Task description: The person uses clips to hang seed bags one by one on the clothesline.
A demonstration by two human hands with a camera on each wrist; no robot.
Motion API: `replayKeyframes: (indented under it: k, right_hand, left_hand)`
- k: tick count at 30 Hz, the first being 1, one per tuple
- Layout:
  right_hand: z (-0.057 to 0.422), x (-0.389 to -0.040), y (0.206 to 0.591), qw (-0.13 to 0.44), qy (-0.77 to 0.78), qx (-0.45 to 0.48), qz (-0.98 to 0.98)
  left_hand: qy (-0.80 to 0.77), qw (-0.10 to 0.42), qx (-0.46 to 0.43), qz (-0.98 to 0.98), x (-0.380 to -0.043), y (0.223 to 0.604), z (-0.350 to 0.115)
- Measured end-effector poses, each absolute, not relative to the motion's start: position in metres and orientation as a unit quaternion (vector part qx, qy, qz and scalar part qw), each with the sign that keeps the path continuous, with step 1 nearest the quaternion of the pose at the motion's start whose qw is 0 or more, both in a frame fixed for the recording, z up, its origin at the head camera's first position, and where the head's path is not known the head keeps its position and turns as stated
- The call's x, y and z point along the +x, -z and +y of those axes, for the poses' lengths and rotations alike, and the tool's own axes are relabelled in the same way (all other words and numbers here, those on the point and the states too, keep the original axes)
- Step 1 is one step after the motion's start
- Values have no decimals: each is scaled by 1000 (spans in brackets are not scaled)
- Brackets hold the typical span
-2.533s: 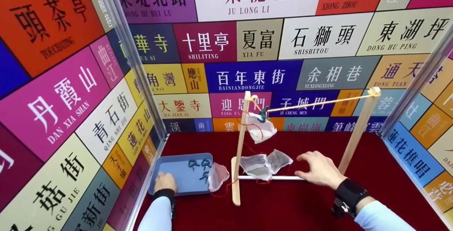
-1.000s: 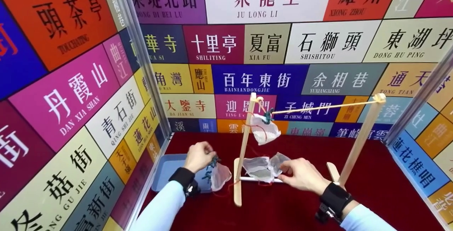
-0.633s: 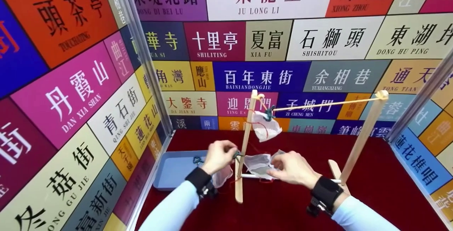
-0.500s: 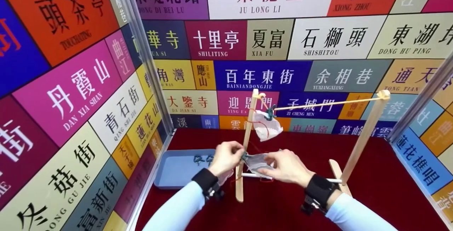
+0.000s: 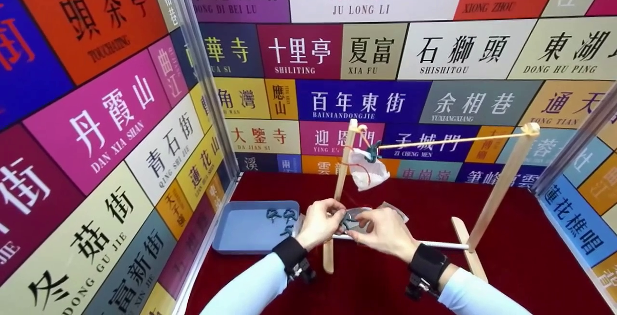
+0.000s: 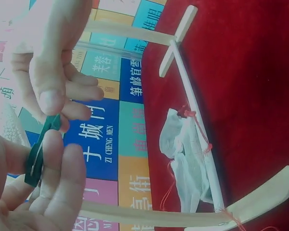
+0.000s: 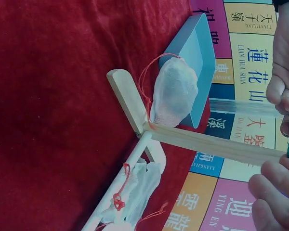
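Note:
Both hands meet beside the left post of a small wooden stand. My left hand (image 5: pixel 318 223) pinches a dark green clothes peg (image 6: pixel 33 166) between thumb and fingers. The right hand (image 5: pixel 385 233) has its thumb and a fingertip on the peg's other end. Below, several white gauze pouches (image 6: pixel 187 178) with red cords lie against the stand's white crossbar (image 5: pixel 443 244); in the head view the hands partly cover them. Another pouch (image 5: pixel 370 176) hangs from the stand's yellowish string (image 5: pixel 448 140), held by a green peg (image 5: pixel 372 152).
A blue tray (image 5: pixel 241 233) at the left holds several green pegs (image 5: pixel 289 213). One more pouch (image 7: pixel 176 91) lies by the tray's edge. The left post (image 5: pixel 341 180) and right post (image 5: pixel 503 184) rise from a dark red cloth (image 5: pixel 409 286). Printed panels (image 5: pixel 356 98) enclose the table.
My left hand has left the tray and brought a peg rightward, past the left post. The right hand has moved left, over the lying pouches, and now touches the peg.

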State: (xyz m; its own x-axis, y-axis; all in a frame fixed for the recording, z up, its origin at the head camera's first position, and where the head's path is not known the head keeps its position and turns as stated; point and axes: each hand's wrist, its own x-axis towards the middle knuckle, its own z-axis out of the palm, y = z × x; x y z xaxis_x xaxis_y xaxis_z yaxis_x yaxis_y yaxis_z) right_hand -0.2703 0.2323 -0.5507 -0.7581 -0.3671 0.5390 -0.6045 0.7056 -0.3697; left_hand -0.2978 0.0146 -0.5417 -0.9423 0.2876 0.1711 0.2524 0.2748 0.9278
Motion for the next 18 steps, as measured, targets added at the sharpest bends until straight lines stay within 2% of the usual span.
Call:
replayKeyframes:
  k: [6,12,18]
  right_hand:
    - [230,-265,558,276,-283,280,-875]
    - [236,-270,563,341,-237,330,-848]
    - [260,-272,566,366,-196,341,-843]
  left_hand:
    - [-618,30,162,768,-292,542,16]
    - [-590,18,154,793,-293,548,8]
    - [-445,-75,146,880,-309,566,-20]
